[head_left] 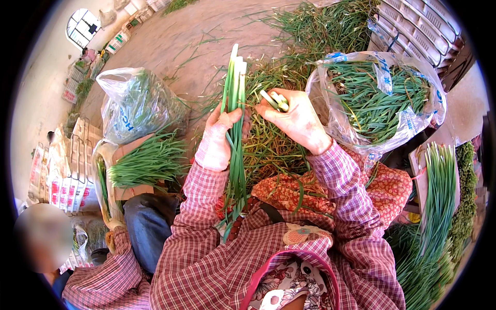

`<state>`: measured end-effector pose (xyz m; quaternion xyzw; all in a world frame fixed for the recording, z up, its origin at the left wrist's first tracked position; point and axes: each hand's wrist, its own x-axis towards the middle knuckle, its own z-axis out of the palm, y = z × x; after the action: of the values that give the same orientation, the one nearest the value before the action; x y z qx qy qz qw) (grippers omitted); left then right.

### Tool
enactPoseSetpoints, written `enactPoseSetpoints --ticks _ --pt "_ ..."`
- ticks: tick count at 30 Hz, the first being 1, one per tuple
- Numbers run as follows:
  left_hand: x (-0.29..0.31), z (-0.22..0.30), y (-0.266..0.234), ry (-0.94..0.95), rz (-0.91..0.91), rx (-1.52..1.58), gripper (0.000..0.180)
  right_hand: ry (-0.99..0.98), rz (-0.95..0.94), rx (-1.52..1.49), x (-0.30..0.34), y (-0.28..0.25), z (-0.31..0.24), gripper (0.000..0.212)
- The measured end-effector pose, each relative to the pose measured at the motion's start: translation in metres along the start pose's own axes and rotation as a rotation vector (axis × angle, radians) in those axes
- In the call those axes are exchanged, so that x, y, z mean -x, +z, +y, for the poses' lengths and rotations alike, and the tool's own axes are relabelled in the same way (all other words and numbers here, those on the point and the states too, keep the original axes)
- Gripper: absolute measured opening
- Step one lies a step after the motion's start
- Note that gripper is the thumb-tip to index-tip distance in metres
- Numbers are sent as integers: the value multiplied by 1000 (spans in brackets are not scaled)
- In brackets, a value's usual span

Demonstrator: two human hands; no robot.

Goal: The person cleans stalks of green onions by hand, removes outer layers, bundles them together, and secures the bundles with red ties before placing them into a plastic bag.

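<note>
Your left hand point(218, 139) is wrapped around the bundle of green stalks point(236, 160) at the centre of the frame, thumb across the front; your right hand point(298, 118), just right of it, is curled around a few pale stalks point(282, 102), whose lower lengths are hidden, so whether they are whole or short cannot fairly be told.

Risks noted: the bundle's pale ends stand at uneven heights, and a slack left grip would probably let single stalks slip; too hard a squeeze could crease the soft leaves; anything dropped would likely be lost in the tangled leaf litter point(276, 147) beneath your hands, being of like colour.

Materials noted: the bundle is slender, smooth and nearly straight, white above, with dark, limp leaves hanging toward the lower centre; the litter is stringy and yellow-green; the clear plastic bag point(438, 103) at upper right is thin and crinkled, holding loose leaves point(367, 103); the floral cloth point(281, 192) below is softly folded.
</note>
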<state>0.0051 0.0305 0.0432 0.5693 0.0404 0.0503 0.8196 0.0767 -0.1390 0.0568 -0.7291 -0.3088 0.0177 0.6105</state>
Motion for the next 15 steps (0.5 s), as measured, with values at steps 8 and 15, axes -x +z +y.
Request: enactPoseSetpoints --ticks 8,15 --pt "-11 -5 -35 56 172 33 35 58 -300 -275 28 -36 -25 15" --pt "-3 1 -21 76 143 -43 30 -71 151 271 2 -29 14 22"
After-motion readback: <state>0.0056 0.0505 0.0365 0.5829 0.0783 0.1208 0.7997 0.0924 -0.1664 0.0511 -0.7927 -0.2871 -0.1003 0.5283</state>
